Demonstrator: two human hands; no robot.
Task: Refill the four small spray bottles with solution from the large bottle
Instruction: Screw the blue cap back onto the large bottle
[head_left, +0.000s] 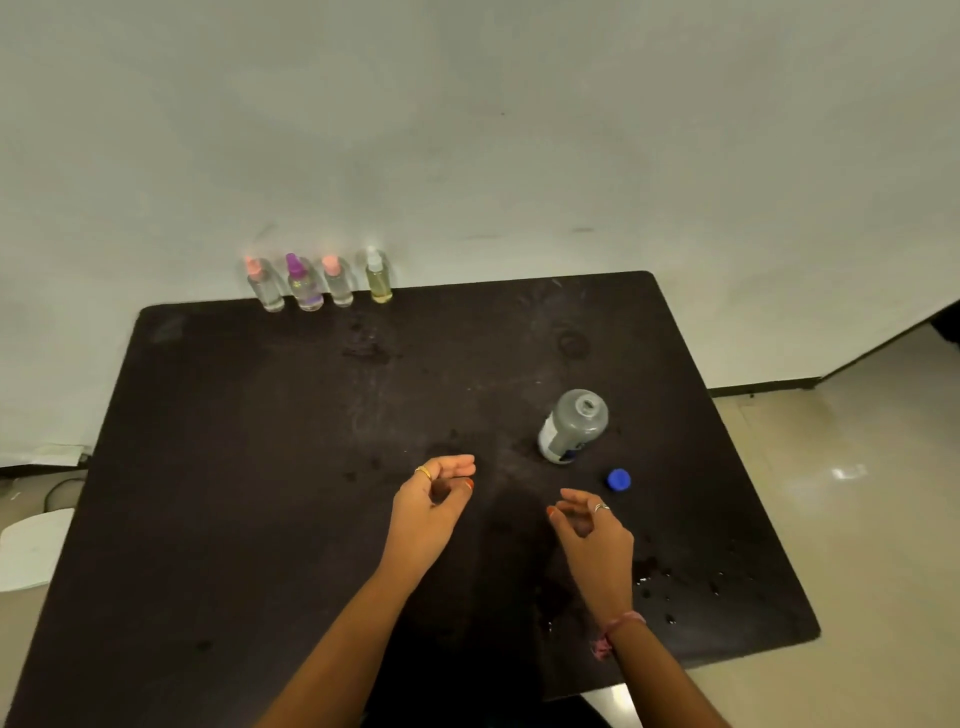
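Both hands hover over the dark surface (218, 467) holding nothing. The left hand (434, 499) has a loose, narrow grip, fingers lightly curled with the thumb tip near them; the right hand (592, 525) is likewise relaxed and empty. Just beyond and to the right of the right hand's grip stands the large bottle (574, 426), clear grey plastic with a white and blue label, upright, its mouth uncapped. Its blue cap (619, 479) lies on the surface between bottle and right hand. Far beyond the left hand's grip, at the back edge, four small spray bottles (319, 283) stand in a row: pink, purple, pink and white tops, the last holding yellowish liquid.
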